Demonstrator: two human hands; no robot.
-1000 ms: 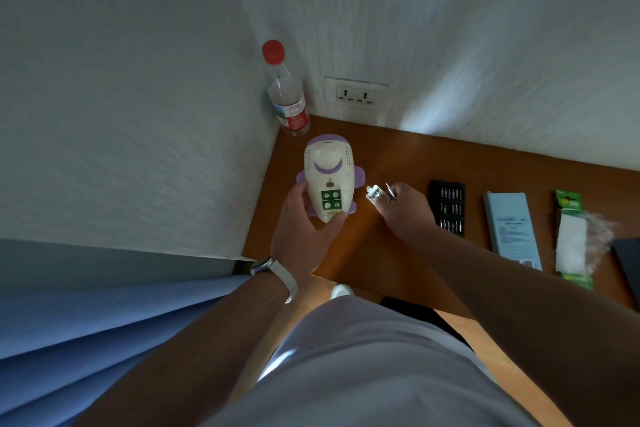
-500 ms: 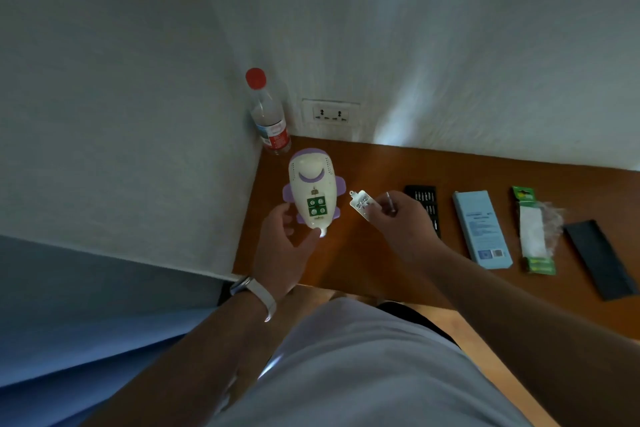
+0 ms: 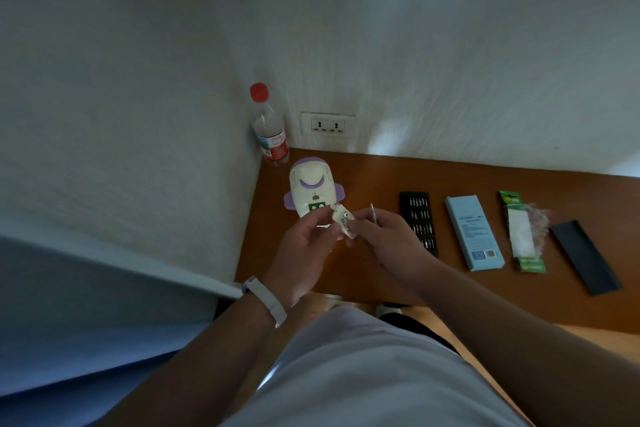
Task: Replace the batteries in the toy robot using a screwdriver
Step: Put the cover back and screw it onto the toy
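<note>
A white and purple toy robot (image 3: 311, 185) is held upright above the wooden desk (image 3: 377, 177), its open battery bay showing green battery ends. My left hand (image 3: 299, 250) grips the toy's lower end, which its fingers hide. My right hand (image 3: 384, 241) pinches the small white battery cover (image 3: 343, 222) right beside the left fingers, just below the bay. The same hand also holds a thin screwdriver (image 3: 373, 214), whose metal shaft pokes up behind its fingers.
A red-capped water bottle (image 3: 269, 135) stands in the desk's corner by a wall socket (image 3: 327, 125). Right of my hands lie a black bit tray (image 3: 419, 222), a blue box (image 3: 473, 232), a green battery pack (image 3: 522, 234) and a black lid (image 3: 584, 257).
My right hand has carried the battery cover left until it meets the left hand's fingers at the toy. The toy has sunk a little lower in view.
</note>
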